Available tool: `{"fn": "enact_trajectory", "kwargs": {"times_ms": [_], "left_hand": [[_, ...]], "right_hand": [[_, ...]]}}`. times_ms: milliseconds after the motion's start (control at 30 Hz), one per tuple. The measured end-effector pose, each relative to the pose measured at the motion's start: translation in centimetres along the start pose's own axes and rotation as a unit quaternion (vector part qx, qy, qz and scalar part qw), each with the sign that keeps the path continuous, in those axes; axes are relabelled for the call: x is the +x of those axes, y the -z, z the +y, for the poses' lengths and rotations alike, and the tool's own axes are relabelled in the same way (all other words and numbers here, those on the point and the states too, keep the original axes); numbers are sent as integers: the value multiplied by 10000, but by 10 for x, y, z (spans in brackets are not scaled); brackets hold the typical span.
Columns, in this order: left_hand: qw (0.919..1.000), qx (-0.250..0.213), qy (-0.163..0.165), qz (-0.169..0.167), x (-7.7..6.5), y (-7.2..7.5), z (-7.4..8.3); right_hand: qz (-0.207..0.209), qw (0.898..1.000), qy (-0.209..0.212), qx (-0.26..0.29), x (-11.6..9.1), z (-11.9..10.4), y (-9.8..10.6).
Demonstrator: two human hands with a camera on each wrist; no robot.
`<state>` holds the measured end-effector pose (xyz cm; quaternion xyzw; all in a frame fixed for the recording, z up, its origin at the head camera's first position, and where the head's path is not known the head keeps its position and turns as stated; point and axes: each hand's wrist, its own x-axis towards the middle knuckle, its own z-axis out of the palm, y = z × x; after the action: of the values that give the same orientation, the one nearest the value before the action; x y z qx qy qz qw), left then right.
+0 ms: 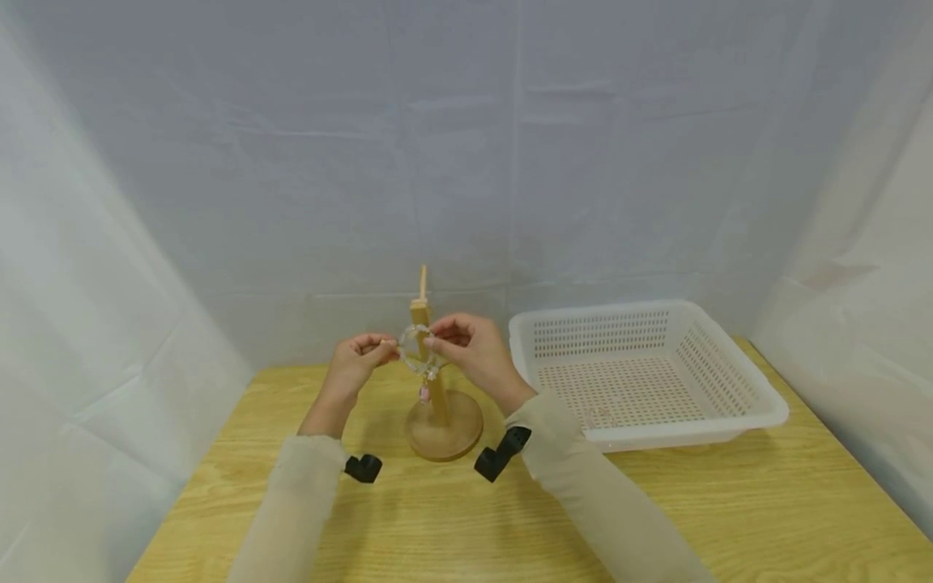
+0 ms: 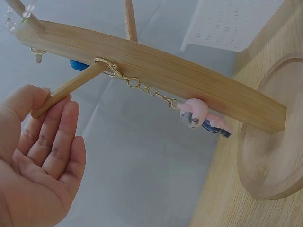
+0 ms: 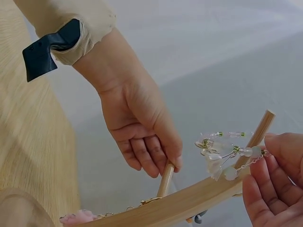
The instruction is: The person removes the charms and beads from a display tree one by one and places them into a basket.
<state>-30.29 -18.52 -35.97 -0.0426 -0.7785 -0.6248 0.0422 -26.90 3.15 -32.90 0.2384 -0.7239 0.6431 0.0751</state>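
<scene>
A wooden stand point(image 1: 440, 405) with side pegs rises from a round base point(image 1: 459, 441). My left hand point(image 1: 353, 364) pinches the end of one wooden peg point(image 2: 66, 92) between thumb and fingers. From that peg hangs a gold-chained keychain point(image 2: 193, 112) with a pink and dark blue figure. A bracelet of clear, white and green beads with white flowers point(image 3: 215, 164) loops around a higher peg point(image 3: 262, 126). My right hand point(image 1: 477, 352) pinches its beads on the near side. In the left wrist view only a bit of the bracelet shows at the upper left corner.
To the right on the wooden table point(image 1: 408, 518) stands a white perforated basket point(image 1: 670, 431), with something small and pinkish on its bottom. A blue item point(image 2: 79, 65) shows behind the post. White sheets point(image 1: 466, 178) enclose the table at the back and sides.
</scene>
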Motion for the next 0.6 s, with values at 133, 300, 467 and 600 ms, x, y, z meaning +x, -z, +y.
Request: {"fn": "enact_trajectory", "kwargs": {"times_ms": [133,300,467,600], "left_hand": [[10000,1,9,3,0,0,-1],[9999,3,95,54,1,0,-1],[9999,3,86,72,1,0,-1],[9999,18,123,49,1,-1,0]], "right_hand": [[-44,9999,80,75,-1,-2,0],[-94,9997,164,166,-3,-3,0],[-102,9996,216,130,-6,-4,2],[-152,9996,228,116,-8,-5,3]]}}
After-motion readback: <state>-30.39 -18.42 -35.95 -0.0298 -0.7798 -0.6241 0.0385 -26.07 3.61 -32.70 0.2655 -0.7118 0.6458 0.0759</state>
